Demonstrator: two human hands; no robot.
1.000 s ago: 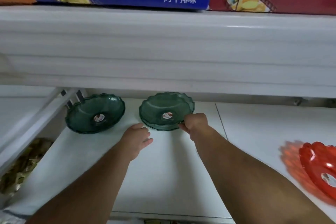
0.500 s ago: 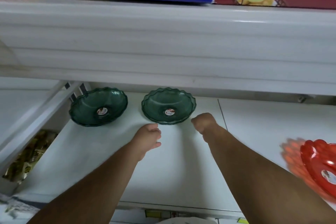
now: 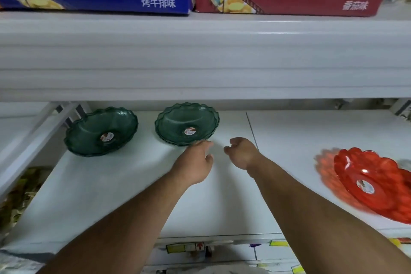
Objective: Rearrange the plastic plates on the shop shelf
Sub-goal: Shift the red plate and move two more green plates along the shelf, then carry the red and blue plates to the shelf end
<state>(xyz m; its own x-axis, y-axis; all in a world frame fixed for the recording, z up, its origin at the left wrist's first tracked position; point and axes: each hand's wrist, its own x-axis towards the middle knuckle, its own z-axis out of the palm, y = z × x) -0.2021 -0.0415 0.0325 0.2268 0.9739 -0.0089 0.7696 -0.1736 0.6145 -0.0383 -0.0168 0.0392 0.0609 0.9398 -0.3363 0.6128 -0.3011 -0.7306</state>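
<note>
Two green plates are sitting side by side at the back of the white shelf (image 3: 111,196): the left green plate (image 3: 101,131) near the shelf's left bracket, the right green plate (image 3: 187,123) just beside it, the two apart and not overlapping. The right one is showing doubled rim lines, so it may be a small stack; this cannot be told for certain. A red plate (image 3: 373,184) is lying well apart, near the right front of the shelf, on the far side of the shelf seam.

The left hand (image 3: 195,162) is reaching forward with fingers loosely spread, fingertips at the near rim of the right green plate; whether they are touching it cannot be told. The right hand (image 3: 241,151) is hovering just right of that plate, fingers loosely curled, gripping nothing.

Judgement: the green plates appear placed as a back row, so part of the arranging looks done. The red plate is lying off the row and probably remains to be moved.
</note>
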